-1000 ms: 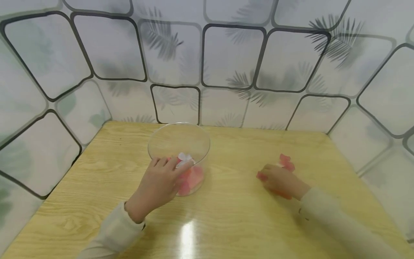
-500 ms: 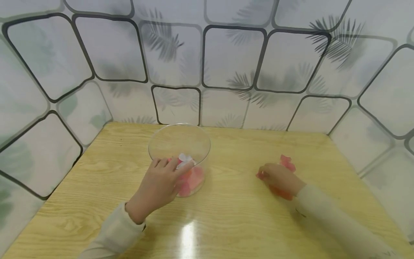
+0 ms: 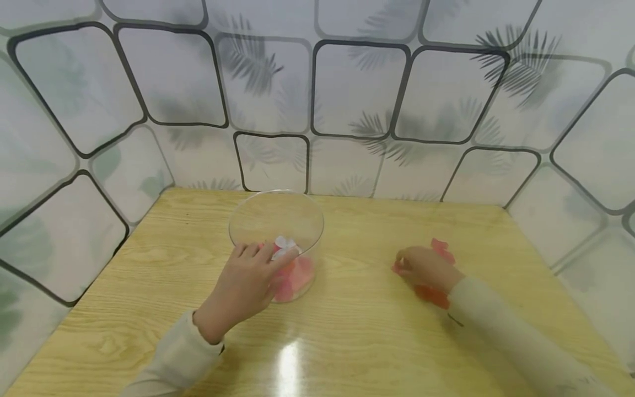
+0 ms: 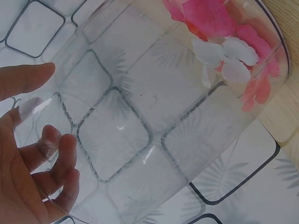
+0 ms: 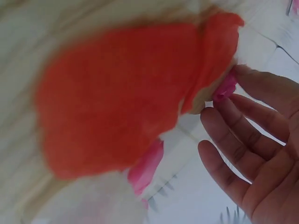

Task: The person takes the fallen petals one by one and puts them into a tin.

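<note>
A clear round container stands left of the table's middle. Pink and red petals and a white flower lie in its bottom. My left hand holds the near-left side of its rim, thumb and fingers on either side of the clear wall. To the right, low over the tabletop, my right hand pinches a small pink petal between thumb and fingertips. Beneath that wrist lies an orange-red petal, large in the right wrist view. Beyond the hand are more pinkish-red petals, partly covered by it.
The wooden table has a bright reflection near its front. A patterned white wall covering encloses the back and both sides. Bare wood separates the container from the right hand.
My right hand has drawn slightly up and left, its fingertips closing on the pink petal; more of the orange-red petal shows beneath the wrist. The left hand keeps its hold on the rim.
</note>
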`<state>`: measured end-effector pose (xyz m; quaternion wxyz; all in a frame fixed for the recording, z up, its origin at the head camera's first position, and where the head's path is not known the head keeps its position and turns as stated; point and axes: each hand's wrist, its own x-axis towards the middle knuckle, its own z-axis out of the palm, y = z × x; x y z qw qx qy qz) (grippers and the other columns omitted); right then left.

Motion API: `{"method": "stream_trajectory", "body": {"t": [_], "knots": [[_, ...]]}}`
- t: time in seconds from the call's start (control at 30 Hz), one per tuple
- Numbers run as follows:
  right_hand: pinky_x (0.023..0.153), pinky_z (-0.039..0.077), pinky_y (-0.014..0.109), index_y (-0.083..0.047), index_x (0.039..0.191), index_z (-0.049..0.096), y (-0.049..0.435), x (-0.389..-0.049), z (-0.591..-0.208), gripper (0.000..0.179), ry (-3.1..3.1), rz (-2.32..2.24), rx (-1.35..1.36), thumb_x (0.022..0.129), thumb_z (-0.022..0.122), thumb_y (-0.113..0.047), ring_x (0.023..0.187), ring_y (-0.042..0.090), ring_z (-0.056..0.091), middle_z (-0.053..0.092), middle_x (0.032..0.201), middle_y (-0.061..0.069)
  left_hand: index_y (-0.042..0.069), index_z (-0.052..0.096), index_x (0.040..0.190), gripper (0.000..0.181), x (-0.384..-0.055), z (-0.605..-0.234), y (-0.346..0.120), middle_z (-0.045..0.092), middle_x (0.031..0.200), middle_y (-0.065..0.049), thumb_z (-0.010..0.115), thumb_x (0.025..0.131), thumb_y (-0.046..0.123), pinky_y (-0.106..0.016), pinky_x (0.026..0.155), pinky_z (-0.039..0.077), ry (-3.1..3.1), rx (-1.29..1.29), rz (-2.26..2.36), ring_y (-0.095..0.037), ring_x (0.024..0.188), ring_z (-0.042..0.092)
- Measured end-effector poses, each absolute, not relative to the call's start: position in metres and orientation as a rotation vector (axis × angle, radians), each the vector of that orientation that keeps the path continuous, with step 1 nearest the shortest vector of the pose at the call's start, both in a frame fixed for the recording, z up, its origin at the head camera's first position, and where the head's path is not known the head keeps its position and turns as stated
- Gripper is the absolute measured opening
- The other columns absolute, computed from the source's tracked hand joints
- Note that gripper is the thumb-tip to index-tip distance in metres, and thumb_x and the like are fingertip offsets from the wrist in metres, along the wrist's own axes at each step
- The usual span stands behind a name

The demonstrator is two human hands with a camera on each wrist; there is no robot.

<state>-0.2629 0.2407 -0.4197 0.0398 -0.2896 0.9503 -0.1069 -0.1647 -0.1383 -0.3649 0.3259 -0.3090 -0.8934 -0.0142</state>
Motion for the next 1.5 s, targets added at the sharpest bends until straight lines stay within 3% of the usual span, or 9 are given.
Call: {"method": "stream_trajectory", "body": {"t": [0.5, 0.77, 0.9, 1.0, 1.23, 1.5], "knots": [[0.063, 0.042, 0.026, -0.014, 0.071, 0.06, 0.24, -0.263, -0.417, 0.015, 2.966, -0.335, -0.936, 0.077, 0.068, -0.003, 0.065, 0.008, 0.047, 0.056, 0.07, -0.005, 0.026, 0.058, 0.12, 0.062, -0.164, -0.366, -0.138, 0.063, 0.094, -0.006, 0.082, 0.063, 0.022, -0.037, 0.066, 0.044, -2.332, -0.801, -0.048, -0.027, 0.071, 0.058], [0.059, 0.034, 0.023, -0.014, 0.065, 0.047, 0.24, -0.27, -0.414, 0.026, 2.966, -0.447, -0.943, 0.079, 0.065, -0.002, 0.061, 0.009, 0.04, 0.042, 0.063, -0.007, 0.026, 0.058, 0.119, 0.059, -0.164, -0.365, -0.138, 0.063, 0.091, -0.006, 0.081, 0.064, 0.023, -0.037, 0.066, 0.043, -2.332, -0.801, -0.048, -0.027, 0.07, 0.058], [0.06, 0.044, 0.027, -0.012, 0.069, 0.052, 0.232, -0.276, -0.395, 0.021, 3.036, -0.36, -1.132, 0.078, 0.068, -0.001, 0.063, 0.011, 0.051, 0.055, 0.066, -0.003, 0.026, 0.058, 0.119, 0.059, -0.164, -0.366, -0.138, 0.063, 0.089, -0.006, 0.081, 0.065, 0.024, -0.037, 0.065, 0.043, -2.331, -0.805, -0.043, -0.027, 0.07, 0.058], [0.064, 0.05, 0.032, -0.01, 0.075, 0.057, 0.217, -0.279, -0.372, 0.016, 3.111, -0.305, -1.228, 0.077, 0.07, -0.001, 0.069, 0.015, 0.059, 0.064, 0.074, 0.002, 0.026, 0.058, 0.12, 0.06, -0.165, -0.366, -0.139, 0.063, 0.089, -0.005, 0.081, 0.065, 0.024, -0.037, 0.065, 0.044, -2.335, -0.807, -0.035, -0.027, 0.069, 0.057], [0.075, 0.052, 0.036, -0.006, 0.084, 0.063, 0.159, -0.276, -0.312, 0.011, 3.171, -0.55, -1.412, 0.078, 0.07, -0.001, 0.079, 0.019, 0.064, 0.067, 0.082, 0.006, 0.026, 0.058, 0.12, 0.06, -0.165, -0.366, -0.14, 0.063, 0.088, -0.005, 0.081, 0.065, 0.025, -0.037, 0.065, 0.044, -2.333, -0.806, -0.034, -0.026, 0.069, 0.058], [0.078, 0.052, 0.03, -0.006, 0.087, 0.065, 0.088, -0.267, -0.292, 0.007, 3.074, -0.763, -1.757, 0.081, 0.069, -0.005, 0.08, 0.015, 0.064, 0.068, 0.083, 0.003, 0.026, 0.057, 0.119, 0.056, -0.166, -0.366, -0.139, 0.063, 0.089, -0.005, 0.079, 0.067, 0.024, -0.037, 0.065, 0.045, -2.327, -0.813, -0.021, -0.026, 0.069, 0.058]]}}
